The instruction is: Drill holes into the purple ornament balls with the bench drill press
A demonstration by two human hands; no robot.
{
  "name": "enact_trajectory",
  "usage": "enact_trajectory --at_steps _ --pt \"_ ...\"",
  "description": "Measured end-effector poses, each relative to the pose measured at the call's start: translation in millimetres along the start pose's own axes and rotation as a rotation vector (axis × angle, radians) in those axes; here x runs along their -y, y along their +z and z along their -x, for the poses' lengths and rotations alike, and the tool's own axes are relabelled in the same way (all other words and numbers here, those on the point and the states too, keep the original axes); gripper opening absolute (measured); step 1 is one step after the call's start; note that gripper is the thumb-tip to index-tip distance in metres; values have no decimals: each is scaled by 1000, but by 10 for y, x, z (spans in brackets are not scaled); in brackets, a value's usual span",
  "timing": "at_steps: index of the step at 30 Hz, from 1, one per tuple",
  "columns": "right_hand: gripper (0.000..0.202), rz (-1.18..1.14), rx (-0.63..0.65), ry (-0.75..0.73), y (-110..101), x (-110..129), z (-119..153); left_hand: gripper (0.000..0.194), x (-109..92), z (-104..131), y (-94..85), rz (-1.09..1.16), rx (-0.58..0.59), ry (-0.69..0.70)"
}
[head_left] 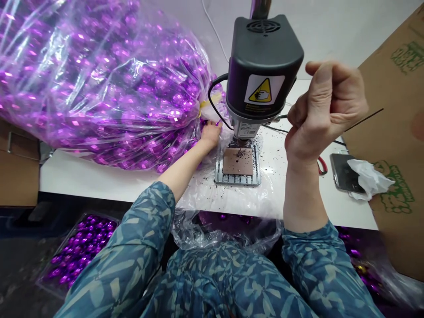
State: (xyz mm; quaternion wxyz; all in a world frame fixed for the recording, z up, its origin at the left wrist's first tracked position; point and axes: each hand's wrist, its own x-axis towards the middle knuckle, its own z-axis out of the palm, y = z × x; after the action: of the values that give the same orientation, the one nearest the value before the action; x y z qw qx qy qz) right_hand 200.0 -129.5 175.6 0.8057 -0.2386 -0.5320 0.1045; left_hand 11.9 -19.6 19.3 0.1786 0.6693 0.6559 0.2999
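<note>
My left hand (211, 133) reaches to the tied neck of a big clear bag of shiny purple balls (132, 88), fingers curled at small purple pieces beside the drill press; its fingertips are partly hidden. My right hand (326, 108) is raised in a closed grip right of the black press motor housing (265, 66); what it grips is hidden, and a thin dark rod (367, 118) shows behind it. Under the press, a brown square plate (232, 165) with a small hole lies on the slotted metal base (220, 180), strewn with dark shavings.
On the white table (99, 176), a phone (342, 170) and crumpled tissue (371, 176) lie right, near red-handled pliers (322, 166). Cardboard boxes stand at the right (397, 132) and left (16, 176). A tray of purple balls (82, 247) sits low left; clear plastic (195, 234) hangs over the front edge.
</note>
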Motion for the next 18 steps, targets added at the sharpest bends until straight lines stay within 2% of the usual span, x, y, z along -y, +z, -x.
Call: enact_trajectory --at_steps 2,5,7,9,10,12,15,18 --pt "45 30 18 -15 -29 -25 -1 28 -15 -2 -3 -49 4 8" --pt "43 51 47 -21 -69 -64 -3 38 -11 199 -148 15 -70 47" --pt "42 31 52 -21 -77 -72 -1 45 -12 453 -305 228 -155 70" --pt "41 20 39 -23 -69 -64 3 49 -39 766 -458 552 -196 60" --pt "42 21 26 -28 -61 -57 4 49 -63 927 -517 713 -165 29" --pt "44 31 5 -36 -44 -41 4 49 -117 1215 -574 980 -9 -75" --pt "49 50 2 -35 -26 -31 1 51 -173 1473 -502 1197 223 -232" --pt "47 28 -3 -37 -22 -38 4 49 -172 1516 -335 1269 253 -327"
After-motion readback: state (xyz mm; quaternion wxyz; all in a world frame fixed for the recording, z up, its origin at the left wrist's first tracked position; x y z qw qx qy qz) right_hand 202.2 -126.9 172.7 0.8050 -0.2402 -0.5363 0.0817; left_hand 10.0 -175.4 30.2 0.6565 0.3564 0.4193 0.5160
